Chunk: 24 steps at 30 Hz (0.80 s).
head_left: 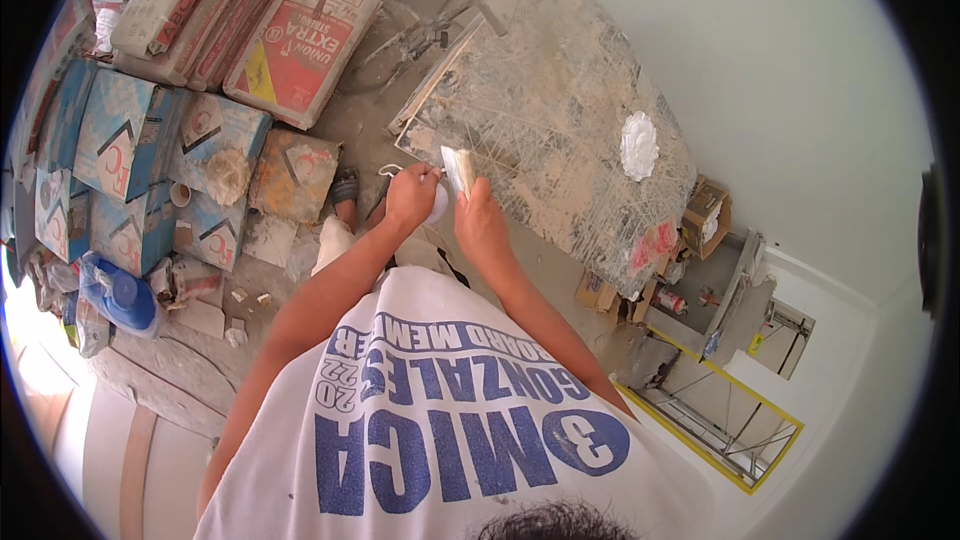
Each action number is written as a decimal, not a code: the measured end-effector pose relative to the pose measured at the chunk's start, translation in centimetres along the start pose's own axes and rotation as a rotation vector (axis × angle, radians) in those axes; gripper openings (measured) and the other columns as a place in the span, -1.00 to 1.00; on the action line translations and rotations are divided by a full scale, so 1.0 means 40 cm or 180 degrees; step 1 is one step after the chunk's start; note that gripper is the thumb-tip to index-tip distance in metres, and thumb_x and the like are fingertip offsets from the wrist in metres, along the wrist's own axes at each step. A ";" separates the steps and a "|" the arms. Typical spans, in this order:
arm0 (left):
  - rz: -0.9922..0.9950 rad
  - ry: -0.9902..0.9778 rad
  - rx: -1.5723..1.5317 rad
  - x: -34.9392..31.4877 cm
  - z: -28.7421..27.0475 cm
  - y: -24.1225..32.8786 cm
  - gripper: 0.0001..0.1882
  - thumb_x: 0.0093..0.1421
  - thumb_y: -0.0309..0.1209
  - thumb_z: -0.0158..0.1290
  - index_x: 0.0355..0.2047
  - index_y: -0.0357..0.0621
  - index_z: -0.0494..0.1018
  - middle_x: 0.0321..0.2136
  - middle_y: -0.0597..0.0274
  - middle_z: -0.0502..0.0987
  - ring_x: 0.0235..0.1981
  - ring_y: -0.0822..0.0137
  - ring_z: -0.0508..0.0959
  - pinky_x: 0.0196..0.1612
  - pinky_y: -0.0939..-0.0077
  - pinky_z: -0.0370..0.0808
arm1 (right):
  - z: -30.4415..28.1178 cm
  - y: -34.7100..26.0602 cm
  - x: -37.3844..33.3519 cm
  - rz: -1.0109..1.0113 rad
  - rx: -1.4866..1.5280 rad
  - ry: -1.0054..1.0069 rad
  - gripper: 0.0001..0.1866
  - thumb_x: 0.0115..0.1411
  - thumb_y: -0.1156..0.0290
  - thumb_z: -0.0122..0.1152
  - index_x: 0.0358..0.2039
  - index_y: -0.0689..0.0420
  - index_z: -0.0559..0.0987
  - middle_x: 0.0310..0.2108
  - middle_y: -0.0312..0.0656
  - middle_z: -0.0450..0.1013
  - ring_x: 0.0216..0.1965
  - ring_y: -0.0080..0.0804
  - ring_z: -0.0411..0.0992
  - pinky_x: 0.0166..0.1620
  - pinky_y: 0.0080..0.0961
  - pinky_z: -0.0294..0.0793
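Near the middle of the head view both of my hands are raised close together in front of my body. My left hand (412, 196) is closed in a pinch; what it grips is too small to make out. A thin white hooked piece (389, 170) shows by its knuckles, and a round white thing (439, 203) shows just beyond its fingers, partly hidden. My right hand (479, 225) is closed around the lower end of a flat tan and white piece (459, 171), held upright with its white face toward my left hand.
A scratched, dusty board (560, 110) lies ahead, bearing a white ornate plaster piece (639, 146). Stacked blue boxes (115, 130) and cement bags (300, 45) stand at the left, near a blue jug (120, 295). A cardboard box (706, 215) and a yellow-edged opening (720, 420) are at right.
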<state>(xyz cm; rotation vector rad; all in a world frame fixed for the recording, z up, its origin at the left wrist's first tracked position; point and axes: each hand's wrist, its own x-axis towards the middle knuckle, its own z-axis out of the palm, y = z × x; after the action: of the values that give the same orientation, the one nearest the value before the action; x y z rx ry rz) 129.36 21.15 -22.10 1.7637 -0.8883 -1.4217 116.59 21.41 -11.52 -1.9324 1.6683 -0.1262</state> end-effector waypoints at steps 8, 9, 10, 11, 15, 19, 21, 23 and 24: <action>0.0256 -0.0434 0.0156 -0.037 0.003 -0.024 -0.66 0.28 -0.18 0.11 -0.24 -0.25 0.63 -0.36 -0.22 0.63 -0.26 -0.21 0.62 -0.15 0.08 0.52 | 0.005 0.015 0.007 -0.0239 0.0071 0.0226 -0.76 0.39 0.40 0.03 -0.14 0.31 0.26 -0.31 0.36 0.46 -0.25 0.38 0.48 -0.20 0.13 0.45; 0.0269 -0.0549 0.0174 -0.051 -0.003 -0.025 -0.66 0.28 -0.18 0.12 -0.23 -0.24 0.62 -0.34 -0.22 0.62 -0.25 -0.21 0.61 -0.14 0.08 0.51 | 0.001 0.027 0.015 0.0029 0.0160 0.0142 -0.75 0.39 0.38 0.04 -0.12 0.31 0.27 -0.29 0.35 0.47 -0.23 0.36 0.49 -0.19 0.09 0.46; 0.0316 -0.0644 0.0022 -0.064 -0.016 -0.036 -0.68 0.30 -0.20 0.11 -0.24 -0.25 0.61 -0.36 -0.13 0.63 -0.29 -0.08 0.60 -0.19 0.17 0.51 | -0.011 0.046 0.020 0.0285 0.0240 0.0050 -0.73 0.40 0.37 0.05 -0.10 0.30 0.28 -0.27 0.35 0.48 -0.21 0.33 0.50 -0.19 0.05 0.47; 0.0361 -0.0734 -0.0133 -0.080 -0.039 -0.051 -0.70 0.32 -0.22 0.11 -0.25 -0.26 0.60 -0.38 -0.03 0.63 -0.34 0.06 0.60 -0.23 0.25 0.50 | -0.029 0.065 0.027 0.0537 0.0319 -0.0045 -0.72 0.40 0.35 0.06 -0.08 0.30 0.29 -0.24 0.34 0.48 -0.20 0.31 0.51 -0.18 0.02 0.48; -0.0129 -0.1103 -0.0984 -0.137 -0.143 -0.063 -0.76 0.40 -0.27 0.08 -0.28 -0.21 0.55 -0.41 0.24 0.62 -0.40 0.37 0.60 -0.31 0.48 0.50 | -0.180 0.144 0.079 0.0959 0.0833 0.0303 -0.59 0.39 0.27 0.13 0.03 0.32 0.31 -0.14 0.27 0.53 -0.10 0.15 0.57 -0.09 -0.08 0.50; -0.0411 -0.1323 -0.1959 -0.193 -0.217 0.040 -0.80 0.45 -0.28 0.01 -0.22 -0.13 0.50 -0.40 0.29 0.60 -0.39 0.47 0.59 -0.30 0.51 0.53 | -0.174 0.393 0.142 0.0895 0.0350 0.0649 -0.44 0.37 0.23 0.17 0.19 0.37 0.28 0.04 0.31 0.44 0.06 0.14 0.48 0.10 -0.05 0.42; -0.0523 -0.1166 -0.2381 -0.225 -0.236 0.121 -0.83 0.44 -0.29 0.02 -0.24 -0.11 0.45 -0.39 0.26 0.59 -0.37 0.38 0.61 -0.28 0.44 0.57 | -0.163 0.434 0.153 0.0748 -0.0268 0.0906 -0.34 0.36 0.23 0.19 0.28 0.39 0.23 0.15 0.33 0.36 0.16 0.14 0.41 0.20 -0.07 0.37; -0.0563 -0.0992 -0.2725 -0.268 -0.250 0.209 -0.83 0.44 -0.30 0.01 -0.24 -0.12 0.44 -0.39 0.24 0.58 -0.36 0.33 0.63 -0.27 0.40 0.58 | -0.226 0.311 0.140 0.0167 -0.0745 0.0970 -0.34 0.35 0.31 0.18 0.32 0.40 0.22 0.26 0.31 0.27 0.27 0.16 0.30 0.31 -0.12 0.29; -0.0524 -0.1016 -0.2840 -0.291 -0.254 0.248 -0.85 0.43 -0.32 0.02 -0.24 -0.12 0.44 -0.37 0.21 0.57 -0.34 0.26 0.64 -0.24 0.36 0.59 | -0.219 0.280 0.134 -0.0549 -0.0483 0.1410 -0.38 0.35 0.33 0.17 0.31 0.38 0.25 0.26 0.30 0.28 0.28 0.15 0.30 0.31 -0.13 0.29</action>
<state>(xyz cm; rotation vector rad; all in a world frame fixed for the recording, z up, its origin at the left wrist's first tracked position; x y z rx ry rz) 136.56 26.77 -6.19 0.9585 -0.1637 -1.8464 104.14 12.69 -11.16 -2.2855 1.8218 -0.5436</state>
